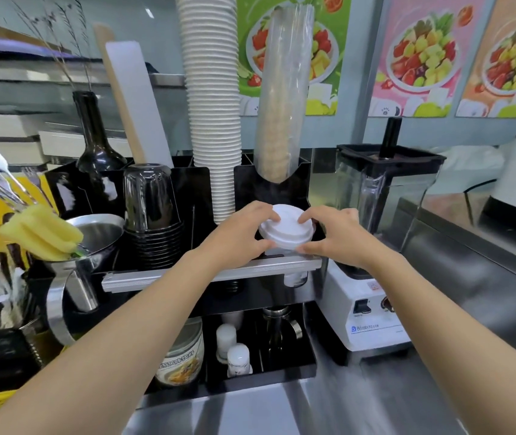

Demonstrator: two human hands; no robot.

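Observation:
A white plastic cup lid (286, 226) is held over the black cup organiser (193, 186), just above its metal rail. My left hand (241, 235) pinches the lid's left edge between thumb and fingers. My right hand (335, 235) pinches its right edge the same way. What lies under the lid is mostly hidden; a clear edge shows just below it. A tall stack of white paper cups (214, 98) rises right behind the left hand. A sleeve of clear-wrapped cups (281, 98) stands behind the lid.
A blender (379, 196) on a white base stands close to the right. Upturned black cups (151, 211), a dark bottle (93, 136) and a steel jug (93, 246) with a yellow sponge sit left. Jars and small bottles fill the lower tray (269, 376). The steel counter (438, 387) extends right.

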